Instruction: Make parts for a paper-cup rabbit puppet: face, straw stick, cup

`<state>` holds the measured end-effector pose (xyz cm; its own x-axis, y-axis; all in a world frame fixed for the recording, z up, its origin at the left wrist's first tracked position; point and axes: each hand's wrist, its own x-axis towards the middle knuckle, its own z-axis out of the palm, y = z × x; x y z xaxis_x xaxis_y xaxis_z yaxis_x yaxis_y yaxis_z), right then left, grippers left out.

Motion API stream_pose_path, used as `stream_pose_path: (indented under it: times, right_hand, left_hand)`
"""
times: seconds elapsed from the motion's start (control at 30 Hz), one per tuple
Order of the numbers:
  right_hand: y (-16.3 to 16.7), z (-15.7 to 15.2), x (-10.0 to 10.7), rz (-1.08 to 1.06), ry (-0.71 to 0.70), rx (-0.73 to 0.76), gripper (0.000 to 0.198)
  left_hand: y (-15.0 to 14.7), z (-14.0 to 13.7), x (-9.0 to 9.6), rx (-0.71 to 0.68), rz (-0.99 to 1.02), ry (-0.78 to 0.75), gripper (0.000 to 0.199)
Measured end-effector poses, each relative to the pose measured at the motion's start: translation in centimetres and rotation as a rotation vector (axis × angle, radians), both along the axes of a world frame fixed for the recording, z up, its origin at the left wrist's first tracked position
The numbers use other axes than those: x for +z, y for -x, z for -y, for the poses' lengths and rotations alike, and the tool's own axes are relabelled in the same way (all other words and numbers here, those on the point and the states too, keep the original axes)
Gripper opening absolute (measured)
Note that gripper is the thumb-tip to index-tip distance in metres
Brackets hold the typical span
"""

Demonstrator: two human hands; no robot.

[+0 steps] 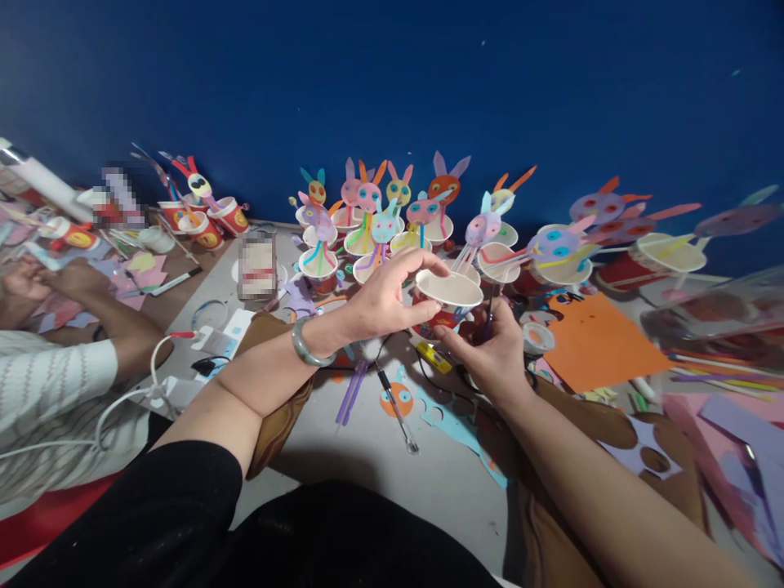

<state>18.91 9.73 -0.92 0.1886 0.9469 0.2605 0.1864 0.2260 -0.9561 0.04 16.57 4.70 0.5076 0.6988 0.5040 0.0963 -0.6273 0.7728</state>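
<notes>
My left hand point(398, 298) is curled around the side of a paper cup point(450, 288) with a cream inside and a red outside, its thumb and fingers near the rim. The cup is raised and tilted, mouth partly toward me. Close beside it, my right hand point(499, 351) has its fingers curled round a slim dark-handled tool point(488, 314), perhaps scissors, with its thumb at the cup's lower side. Below lie an orange paper face point(397, 398) with blue eyes, a pen point(398, 408), purple straws point(351, 394) and a blue paper offcut point(456, 429).
Several cups with paper rabbit heads point(385, 220) line the blue wall point(392, 82). Orange paper point(603, 343) and a clear box point(723, 306) are at right. A co-worker's arm point(131, 335), a white power strip point(224, 335) and cables are at left.
</notes>
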Motion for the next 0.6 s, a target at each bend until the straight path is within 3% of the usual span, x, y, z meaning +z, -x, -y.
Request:
stream_pose_path:
  times: [0.2, 0.33, 0.47, 0.6]
  right_hand:
    - [0.2, 0.0, 0.5, -0.082, -0.001, -0.010, 0.058]
    - [0.1, -0.1, 0.5, -0.155, 0.034, 0.008, 0.060]
    - [-0.1, -0.3, 0.2, -0.192, 0.030, -0.016, 0.063]
    - [-0.1, -0.4, 0.2, -0.192, -0.006, -0.082, 0.060]
  left_hand:
    - [0.2, -0.4, -0.8, -0.094, 0.021, 0.113, 0.065]
    - [0.2, -0.5, -1.4, -0.107, 0.012, 0.162, 0.073]
    - [0.1, -0.3, -1.3, 0.013, 0.008, 0.133, 0.064]
    - [0.0, 0.0, -0.7, 0.083, -0.029, 0.075, 0.034]
